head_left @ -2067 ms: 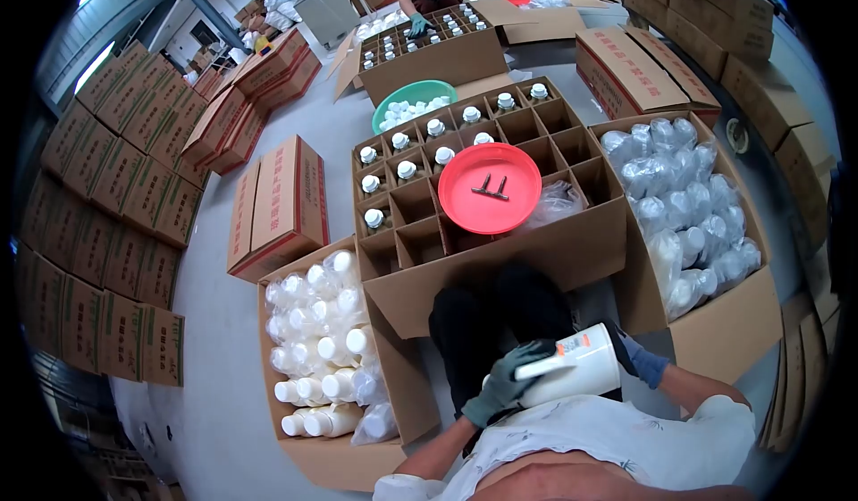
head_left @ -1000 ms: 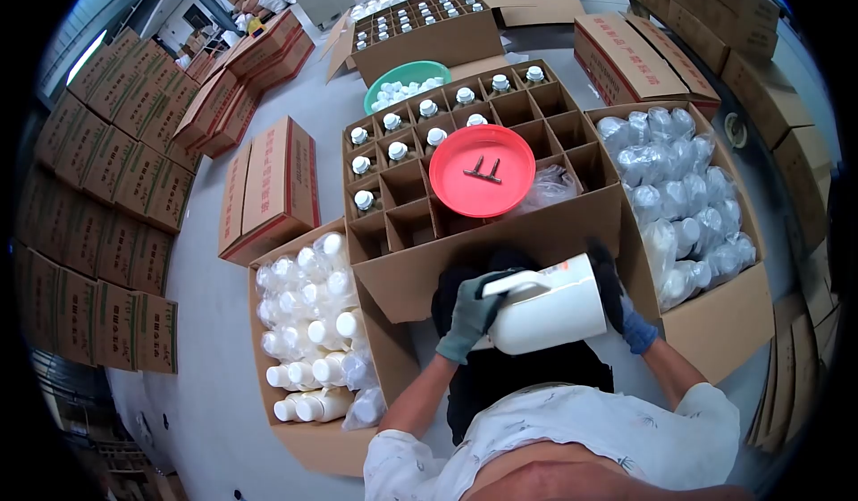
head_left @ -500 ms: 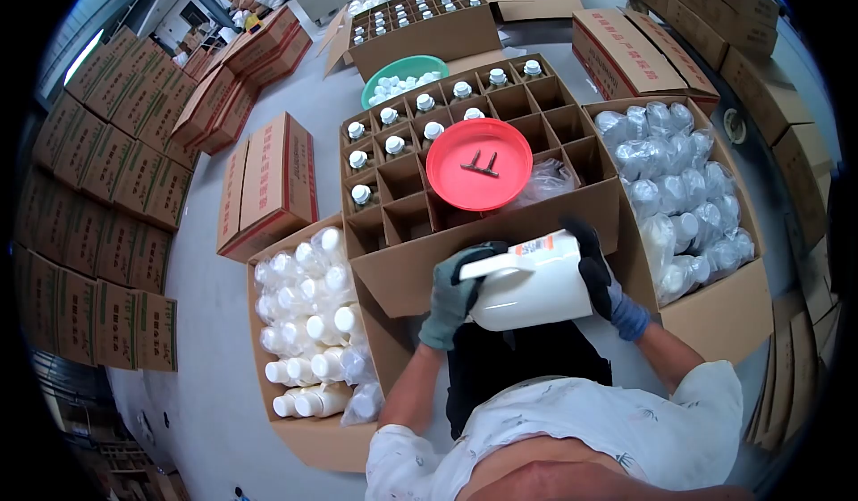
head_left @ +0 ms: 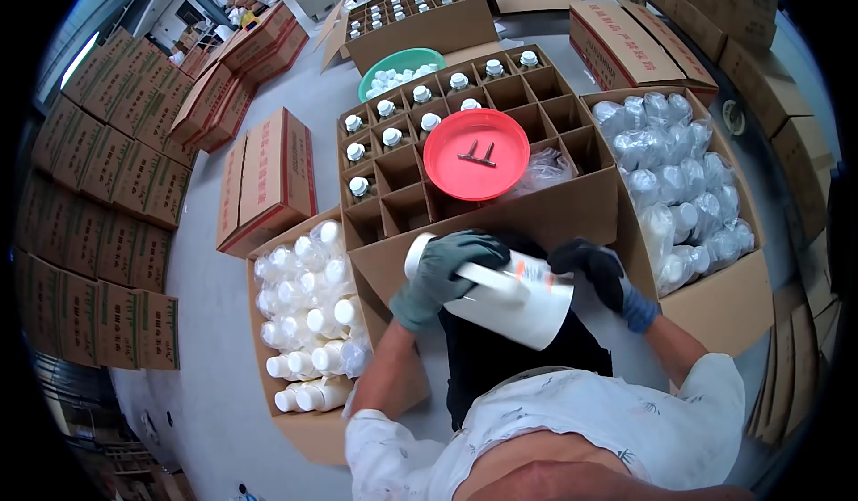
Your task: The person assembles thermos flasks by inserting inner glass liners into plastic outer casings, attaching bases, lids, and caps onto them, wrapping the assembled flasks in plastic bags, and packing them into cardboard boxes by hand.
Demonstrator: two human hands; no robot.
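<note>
A white plastic jug (head_left: 523, 313) with a side handle and an orange-and-white label lies tilted above my lap. My left hand (head_left: 442, 273), in a grey-green glove, is wrapped around its upper part near the handle. Beside the jug's lower end is my right hand (head_left: 603, 277), in a black and blue glove, with fingers loosely curved and no object visible in them. Whether its fingertips touch the jug is unclear. In front of me stands a divided carton (head_left: 500, 219) with white-capped bottles in several cells. A red plate (head_left: 476, 179) with two small dark metal pieces rests on the dividers.
Left of me is an open carton (head_left: 308, 438) of white bottles; another carton (head_left: 724, 300) of plastic-wrapped bottles stands right. A green basin (head_left: 366, 76) of white caps sits beyond. Closed cartons (head_left: 268, 175) and stacked boxes (head_left: 107, 170) line the left. A person sits at the far end.
The jug has tipped further, its lower end swinging down toward me. My left hand has shifted up and left around it, and my right hand has come off its base.
</note>
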